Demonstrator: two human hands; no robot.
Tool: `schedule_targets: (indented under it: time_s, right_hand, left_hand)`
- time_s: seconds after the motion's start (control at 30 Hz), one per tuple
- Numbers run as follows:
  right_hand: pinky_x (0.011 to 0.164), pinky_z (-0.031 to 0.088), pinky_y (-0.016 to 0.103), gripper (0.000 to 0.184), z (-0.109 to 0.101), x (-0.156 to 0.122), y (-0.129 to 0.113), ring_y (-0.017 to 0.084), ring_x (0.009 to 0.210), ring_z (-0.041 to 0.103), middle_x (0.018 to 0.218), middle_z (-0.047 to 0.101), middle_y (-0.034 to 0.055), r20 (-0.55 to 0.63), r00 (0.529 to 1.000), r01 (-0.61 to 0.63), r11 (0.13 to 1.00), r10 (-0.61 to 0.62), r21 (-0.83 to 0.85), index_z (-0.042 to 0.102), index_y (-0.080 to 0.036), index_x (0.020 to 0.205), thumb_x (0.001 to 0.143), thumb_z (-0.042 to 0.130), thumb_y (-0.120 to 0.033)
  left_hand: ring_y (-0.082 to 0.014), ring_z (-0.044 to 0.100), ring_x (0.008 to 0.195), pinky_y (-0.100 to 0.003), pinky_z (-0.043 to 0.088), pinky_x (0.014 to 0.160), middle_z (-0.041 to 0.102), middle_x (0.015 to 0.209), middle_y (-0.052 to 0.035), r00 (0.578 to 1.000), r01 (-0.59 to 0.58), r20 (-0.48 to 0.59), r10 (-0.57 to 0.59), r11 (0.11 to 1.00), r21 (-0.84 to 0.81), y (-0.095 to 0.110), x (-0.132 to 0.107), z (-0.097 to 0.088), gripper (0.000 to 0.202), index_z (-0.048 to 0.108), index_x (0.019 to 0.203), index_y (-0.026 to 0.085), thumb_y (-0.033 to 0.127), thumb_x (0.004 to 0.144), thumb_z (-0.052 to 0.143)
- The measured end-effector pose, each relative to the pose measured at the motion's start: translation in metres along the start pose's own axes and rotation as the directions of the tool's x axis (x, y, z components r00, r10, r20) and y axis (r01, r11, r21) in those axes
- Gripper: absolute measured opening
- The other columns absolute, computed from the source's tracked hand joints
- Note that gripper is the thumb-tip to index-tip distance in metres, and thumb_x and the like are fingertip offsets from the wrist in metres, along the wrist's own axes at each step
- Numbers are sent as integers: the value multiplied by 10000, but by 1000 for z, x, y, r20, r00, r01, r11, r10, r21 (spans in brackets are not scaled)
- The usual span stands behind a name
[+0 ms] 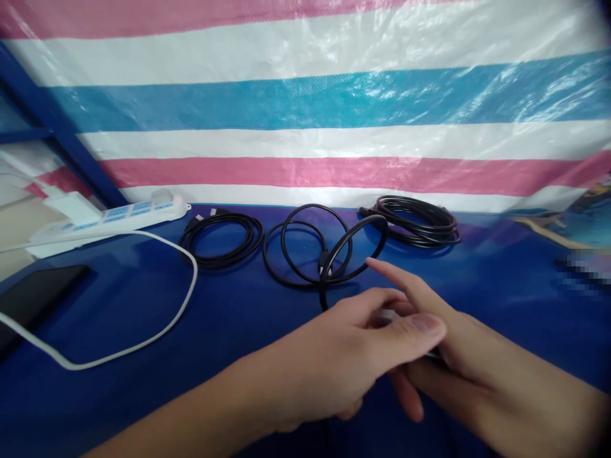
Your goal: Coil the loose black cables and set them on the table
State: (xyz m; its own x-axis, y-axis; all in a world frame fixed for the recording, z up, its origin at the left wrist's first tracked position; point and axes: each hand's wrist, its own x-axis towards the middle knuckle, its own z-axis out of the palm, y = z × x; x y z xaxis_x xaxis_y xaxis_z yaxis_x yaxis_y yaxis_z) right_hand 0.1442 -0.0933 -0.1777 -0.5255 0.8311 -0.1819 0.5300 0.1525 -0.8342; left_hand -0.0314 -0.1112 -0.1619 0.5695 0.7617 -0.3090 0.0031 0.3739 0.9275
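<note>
In front of me, my left hand (344, 356) and my right hand (434, 318) meet over the table. Both are closed around part of a black cable (323, 289), with a small greyish-silver bit (389, 314) showing between them. My left thumb lies across the top, towards the right palm. The right index finger is stretched out, while its other fingers are partly hidden behind the left hand. From the hands the cable arches up and runs into loose loops on the table, where a plug end (324, 261) shows among the loops.
On the blue table (229, 331) lie a coiled black cable (260, 238) with two plug ends and a thicker black coil (420, 222). At left are a white power strip (138, 210), a white cord (188, 299) and a black phone-like slab (42, 296). Striped sheeting (305, 102) hangs behind.
</note>
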Motion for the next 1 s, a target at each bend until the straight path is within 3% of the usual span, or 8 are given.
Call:
schedule_targets:
  time_s: [0.1, 0.17, 0.3, 0.4, 0.5, 0.7, 0.83, 1.0]
  right_hand:
    - [429, 453, 138, 936, -8, 5, -16, 90, 543, 580, 765, 604, -22, 202, 947, -289, 938, 251, 191, -33, -406, 1487, 780, 516, -130]
    - [400, 426, 125, 993, -12, 9, -29, 61, 487, 537, 766, 581, -39, 261, 913, -392, 848, 312, 357, -26, -418, 1478, 727, 520, -65]
    - [395, 432, 134, 974, -13, 15, -38, 61, 475, 546, 788, 588, -22, 231, 940, -337, 793, 252, 507, 55, -366, 1490, 707, 550, -64]
    - [369, 395, 113, 943, -12, 17, -31, 35, 427, 520, 889, 626, 10, 240, 943, -326, 794, 232, 513, 112, -379, 1478, 716, 596, -107]
    - [391, 411, 123, 923, -9, 17, -22, 33, 427, 531, 949, 639, 39, 264, 945, -306, 798, 191, 519, 149, -351, 1474, 731, 682, -229]
    - [541, 460, 185, 891, -7, 20, -3, 28, 535, 547, 1110, 602, 62, 237, 971, -158, 809, 24, 567, 265, -337, 1441, 704, 762, -408]
    - [587, 445, 192, 791, -8, 22, 4, 77, 649, 554, 920, 602, 19, 242, 961, -30, 825, -131, 565, 358, -336, 1378, 705, 732, -517]
    - [630, 449, 213, 651, -7, 17, -3, 115, 696, 543, 752, 581, 5, 196, 980, -53, 914, -29, 403, 448, -296, 1330, 754, 680, -492]
  left_hand:
    - [7, 281, 360, -147, 198, 375, 497, 603, 65, 983, -131, -125, 136, 990, 45, -7, 3, 2, 285, 569, 898, 185, 443, 894, 448]
    - [17, 282, 375, -153, 203, 400, 473, 592, 62, 961, -163, -207, 183, 981, 106, -12, 5, 0, 327, 552, 754, 154, 439, 887, 464]
    - [10, 285, 386, -168, 226, 429, 541, 638, 57, 956, -157, -238, 174, 984, 86, -16, 5, -8, 338, 553, 806, 167, 486, 878, 470]
    - [10, 285, 372, -166, 224, 414, 601, 697, 49, 987, -115, -112, 116, 993, 16, -15, 2, -10, 288, 542, 925, 190, 468, 881, 479]
    - [-5, 287, 347, -156, 202, 368, 546, 585, 55, 998, -68, 3, 68, 997, -47, -13, 0, -9, 295, 542, 881, 180, 470, 879, 486]
    - [-10, 95, 324, -144, 113, 334, 188, 391, 115, 967, -132, -251, 31, 909, -395, -15, 2, -11, 432, 461, 654, 166, 546, 856, 491]
    - [-13, 93, 313, -157, 102, 331, 141, 381, 101, 929, -184, -368, -37, 817, -547, -15, 6, -17, 502, 288, 533, 181, 501, 889, 438]
    - [-21, 109, 300, -163, 164, 335, 133, 359, 89, 933, -239, -361, 16, 777, -582, -13, 4, -18, 540, 238, 497, 187, 513, 912, 354]
